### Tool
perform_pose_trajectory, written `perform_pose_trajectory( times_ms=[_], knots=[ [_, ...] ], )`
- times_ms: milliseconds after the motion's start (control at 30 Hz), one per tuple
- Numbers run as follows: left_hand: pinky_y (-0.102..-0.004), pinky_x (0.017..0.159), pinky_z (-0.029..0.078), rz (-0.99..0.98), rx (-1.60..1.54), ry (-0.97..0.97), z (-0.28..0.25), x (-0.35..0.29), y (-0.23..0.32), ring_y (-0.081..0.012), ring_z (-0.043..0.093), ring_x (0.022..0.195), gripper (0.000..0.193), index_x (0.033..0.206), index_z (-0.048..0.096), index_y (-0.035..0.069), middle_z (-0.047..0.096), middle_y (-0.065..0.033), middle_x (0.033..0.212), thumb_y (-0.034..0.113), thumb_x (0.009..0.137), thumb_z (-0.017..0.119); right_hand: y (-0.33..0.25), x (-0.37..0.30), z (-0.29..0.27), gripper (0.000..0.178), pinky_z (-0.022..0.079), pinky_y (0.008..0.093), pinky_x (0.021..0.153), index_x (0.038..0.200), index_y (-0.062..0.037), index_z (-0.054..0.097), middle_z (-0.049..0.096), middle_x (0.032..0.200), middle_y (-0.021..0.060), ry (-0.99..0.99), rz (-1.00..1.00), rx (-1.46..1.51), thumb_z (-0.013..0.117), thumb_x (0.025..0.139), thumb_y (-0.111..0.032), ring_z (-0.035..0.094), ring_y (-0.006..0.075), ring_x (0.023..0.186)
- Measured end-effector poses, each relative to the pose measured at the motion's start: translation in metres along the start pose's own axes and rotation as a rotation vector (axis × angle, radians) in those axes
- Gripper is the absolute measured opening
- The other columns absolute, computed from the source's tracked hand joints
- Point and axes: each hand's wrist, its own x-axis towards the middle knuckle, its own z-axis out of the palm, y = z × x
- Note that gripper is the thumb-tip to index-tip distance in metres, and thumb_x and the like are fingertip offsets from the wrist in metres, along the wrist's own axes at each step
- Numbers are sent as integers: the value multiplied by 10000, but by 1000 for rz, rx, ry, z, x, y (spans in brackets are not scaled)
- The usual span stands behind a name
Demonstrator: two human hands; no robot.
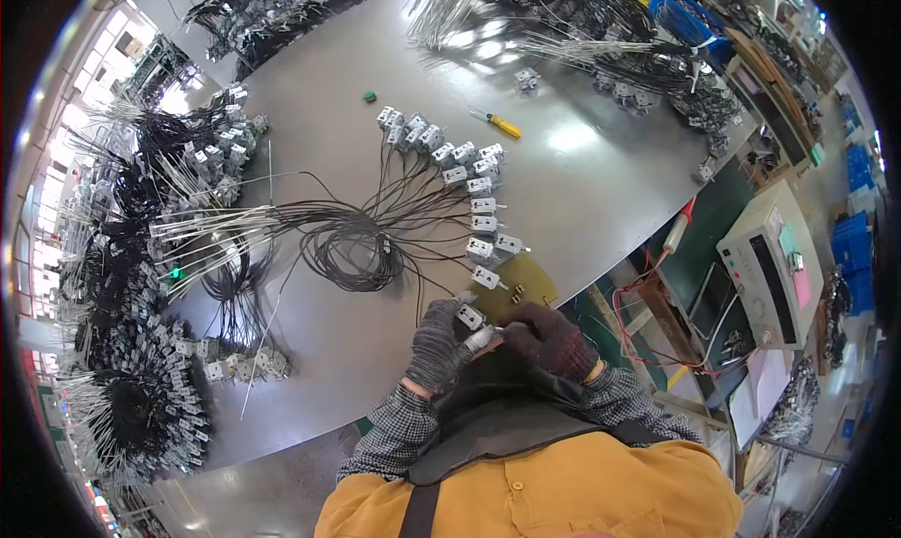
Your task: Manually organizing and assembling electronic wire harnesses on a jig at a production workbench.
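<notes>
My left hand (437, 348), in a grey knitted glove, is closed around a small silver metal block (471, 316) at the table's near edge. My right hand (554, 339), in a dark maroon glove, is pinched close beside it, fingertips meeting the left hand's; what it grips is too small to make out. Just beyond the hands lies an olive-yellow pad (537, 273) with several tiny brass-coloured pieces (517, 295) on it. More silver blocks (483, 224) stand in a curved row, each on a black cable running back to a coiled bundle (352, 247).
A yellow-handled screwdriver (505, 125) and a small green piece (369, 97) lie on the grey metal table (310, 153). Heaps of cable assemblies line the left side (131, 397) and far right (638, 69). Right of the table stands a beige instrument box (771, 266) with red leads (623, 324).
</notes>
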Motion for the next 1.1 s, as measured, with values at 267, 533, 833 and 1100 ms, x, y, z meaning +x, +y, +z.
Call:
perform_pose_trajectory(
  times_ms=[267, 533, 833, 1100],
  knots=[
    [-423, 832, 560, -122, -266, 34, -10, 11, 15, -329, 677, 934, 472, 1272, 667, 22, 649, -188, 1060, 262, 889, 805, -34, 6, 19, 257, 555, 439, 808, 1148, -25, 688, 696, 1006, 202, 85, -250, -20, 720, 949, -185, 702, 365, 922],
    [-414, 843, 557, 52, -11, -19, -11, 20, -9, -319, 676, 950, 495, 1290, 665, 38, 653, -172, 1036, 266, 876, 813, -20, -1, 13, 253, 558, 435, 791, 1144, -28, 671, 698, 998, 187, 87, -78, -27, 724, 945, -174, 702, 359, 904],
    [-405, 828, 569, 38, -23, -35, -15, 22, -6, -302, 687, 952, 507, 1314, 659, 47, 664, -166, 1050, 309, 902, 798, -20, 9, 22, 278, 557, 445, 785, 1139, -71, 670, 688, 1019, 164, 158, -308, -128, 775, 907, -182, 694, 360, 921],
    [-406, 838, 562, 32, -2, -70, -22, 26, -6, -301, 696, 930, 455, 1283, 676, 32, 692, -165, 1019, 306, 930, 763, -26, -1, 22, 277, 553, 415, 780, 1120, -78, 671, 683, 1001, 150, 149, -161, -35, 798, 907, -201, 693, 320, 894]
  ],
)
